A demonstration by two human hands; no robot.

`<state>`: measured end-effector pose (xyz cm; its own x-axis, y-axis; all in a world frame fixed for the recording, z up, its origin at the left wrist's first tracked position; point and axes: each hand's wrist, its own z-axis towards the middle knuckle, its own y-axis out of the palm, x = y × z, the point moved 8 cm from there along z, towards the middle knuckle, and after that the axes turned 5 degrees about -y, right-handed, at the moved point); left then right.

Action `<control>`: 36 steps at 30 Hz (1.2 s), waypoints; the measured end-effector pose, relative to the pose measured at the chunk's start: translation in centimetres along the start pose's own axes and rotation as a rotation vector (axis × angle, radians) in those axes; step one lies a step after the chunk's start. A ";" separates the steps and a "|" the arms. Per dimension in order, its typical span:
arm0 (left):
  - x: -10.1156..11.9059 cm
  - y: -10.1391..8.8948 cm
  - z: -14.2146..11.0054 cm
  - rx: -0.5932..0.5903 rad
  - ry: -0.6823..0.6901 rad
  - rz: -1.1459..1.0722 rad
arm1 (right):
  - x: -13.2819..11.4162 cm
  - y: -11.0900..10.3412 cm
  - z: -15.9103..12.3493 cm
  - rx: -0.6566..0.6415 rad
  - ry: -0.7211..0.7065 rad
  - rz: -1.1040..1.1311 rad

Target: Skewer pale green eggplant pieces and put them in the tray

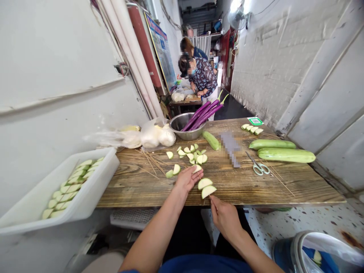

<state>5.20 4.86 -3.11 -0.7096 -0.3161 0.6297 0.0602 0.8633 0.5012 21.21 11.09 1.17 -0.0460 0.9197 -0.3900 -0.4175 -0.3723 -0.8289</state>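
Note:
In my left hand (186,179) is a half-round zucchini slice (196,168), pinched between thumb and fingers. My right hand (226,216), closed near the table's front edge, grips the lower end of a thin wooden skewer (210,196). Two pale half-round zucchini pieces (209,192) with green rims are threaded on that skewer. Its upper end points towards the slice in my left hand; whether it has entered the slice I cannot tell. Just beyond my left hand lies a loose heap of cut zucchini pieces (190,152), with a pair nearer at its left (176,169).
On the wooden table (136,193) are loose skewers (148,161), scissors (257,167), whole zucchinis (286,154) and a pixelated object (230,148). A metal bowl (187,134) holds purple eggplants (203,115). At left stands a white tub (106,167) of skewered slices; at lower right, a lined bucket (298,246). Two people work beyond.

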 end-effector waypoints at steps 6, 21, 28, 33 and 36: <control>-0.4 0.0 -0.4 0.019 0.009 0.011 | 0.1 0.3 0.1 -0.091 0.031 -0.056; -1.1 0.8 -0.4 0.013 0.033 -0.013 | 0.5 0.9 -0.1 -0.041 0.023 -0.045; -0.8 0.9 -0.2 0.019 0.121 -0.004 | 0.4 1.3 -0.5 -0.022 0.023 -0.035; -1.5 1.1 -0.3 0.001 0.146 0.036 | 0.4 0.9 -0.4 -0.036 0.038 -0.071; -1.5 1.1 -0.4 -0.004 0.148 0.024 | 0.4 0.6 -0.2 -0.033 0.048 -0.101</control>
<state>6.60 6.13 -3.31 -0.5965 -0.3504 0.7221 0.0790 0.8697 0.4872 21.15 11.22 0.40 0.0390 0.9461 -0.3216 -0.3872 -0.2824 -0.8777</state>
